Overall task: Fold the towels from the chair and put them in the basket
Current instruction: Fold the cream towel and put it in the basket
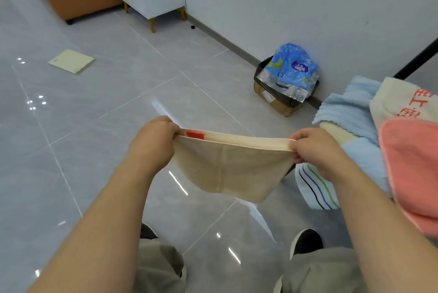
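Beige towel (233,167) doubled over, stretched taut in the air between both hands above the grey tiled floor (94,112). Left hand (154,141) pinched shut on its upper left corner, beside a red patch; right hand (317,150) pinched shut on the upper right corner. Rest of the cloth hanging below and between the fists. To the right, piled together: light blue towel (348,105), pink towel (412,169), cream towel with red lettering (403,98), striped white towel (315,188).
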